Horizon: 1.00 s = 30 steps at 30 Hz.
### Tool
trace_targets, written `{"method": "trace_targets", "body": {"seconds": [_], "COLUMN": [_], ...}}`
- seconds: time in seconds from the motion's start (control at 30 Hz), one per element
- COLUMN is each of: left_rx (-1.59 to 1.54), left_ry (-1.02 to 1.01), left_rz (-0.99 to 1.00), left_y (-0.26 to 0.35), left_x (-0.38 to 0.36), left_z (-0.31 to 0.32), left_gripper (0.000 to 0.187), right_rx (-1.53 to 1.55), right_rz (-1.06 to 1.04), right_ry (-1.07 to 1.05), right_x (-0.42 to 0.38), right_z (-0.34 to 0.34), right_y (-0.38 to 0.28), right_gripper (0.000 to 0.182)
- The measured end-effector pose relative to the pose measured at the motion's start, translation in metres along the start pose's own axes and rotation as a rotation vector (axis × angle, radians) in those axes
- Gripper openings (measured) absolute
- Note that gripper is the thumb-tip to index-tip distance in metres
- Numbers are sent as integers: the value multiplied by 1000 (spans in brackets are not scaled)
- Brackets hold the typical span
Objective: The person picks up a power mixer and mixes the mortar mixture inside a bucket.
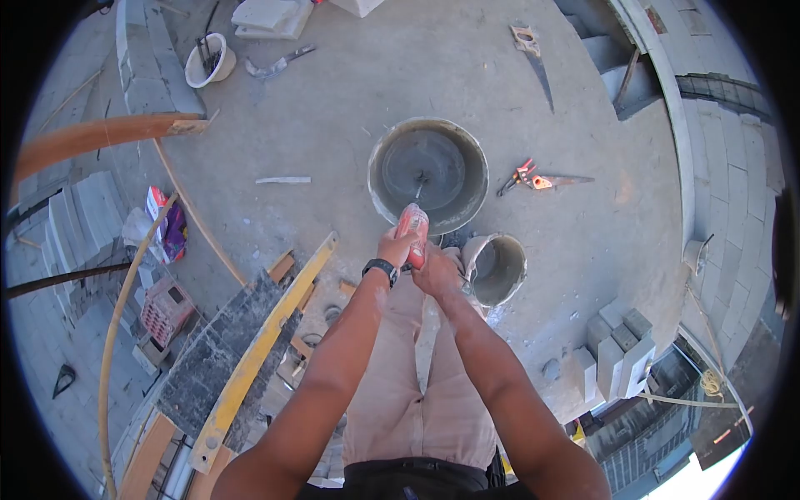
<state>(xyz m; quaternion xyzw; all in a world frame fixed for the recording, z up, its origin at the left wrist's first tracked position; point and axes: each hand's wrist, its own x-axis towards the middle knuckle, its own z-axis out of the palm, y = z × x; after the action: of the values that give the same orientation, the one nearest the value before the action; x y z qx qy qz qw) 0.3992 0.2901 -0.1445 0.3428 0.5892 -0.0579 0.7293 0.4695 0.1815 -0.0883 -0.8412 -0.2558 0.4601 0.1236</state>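
A red power drill point(412, 225) is gripped between both my hands, pointing down into a large round bucket point(377, 185). From its front a thin shaft point(419, 191) runs into grey wet mix point(425, 154), where its lower end is hidden. My left hand point(395, 248), with a dark watch at the wrist, closes around the drill's left side. Lower and to the right, my right hand point(439, 268) is wrapped at the drill's rear; its fingers are partly hidden. Beside the bucket, close to my right leg, stands a smaller pail point(521, 271) with grey residue.
A handsaw point(540, 71) lies at upper right, with red-handled pliers point(518, 177) and another saw point(567, 180) below it. A yellow level point(250, 367) slants along my left. Grey blocks point(612, 354) are stacked at right. A white tub point(220, 71) holds tools.
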Motion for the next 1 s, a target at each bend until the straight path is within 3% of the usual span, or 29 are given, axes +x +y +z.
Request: {"method": "trace_targets", "body": {"seconds": [0.13, 0.37, 0.63, 1.0], "left_rx": [213, 325, 118, 9], "left_ry": [77, 81, 36, 12], "left_rz": [166, 223, 149, 80], "left_y": [-18, -21, -20, -21], "left_x": [15, 8, 4, 3], "left_z": [3, 3, 12, 14], "left_gripper": [53, 55, 50, 51], "right_rx": [92, 115, 0, -88], "right_rz": [-65, -88, -39, -59], "right_ry": [126, 169, 5, -16], "right_x": [0, 0, 11, 17], "right_z": [14, 30, 7, 6], "right_y": [10, 26, 31, 39], "right_gripper": [49, 54, 61, 65]}}
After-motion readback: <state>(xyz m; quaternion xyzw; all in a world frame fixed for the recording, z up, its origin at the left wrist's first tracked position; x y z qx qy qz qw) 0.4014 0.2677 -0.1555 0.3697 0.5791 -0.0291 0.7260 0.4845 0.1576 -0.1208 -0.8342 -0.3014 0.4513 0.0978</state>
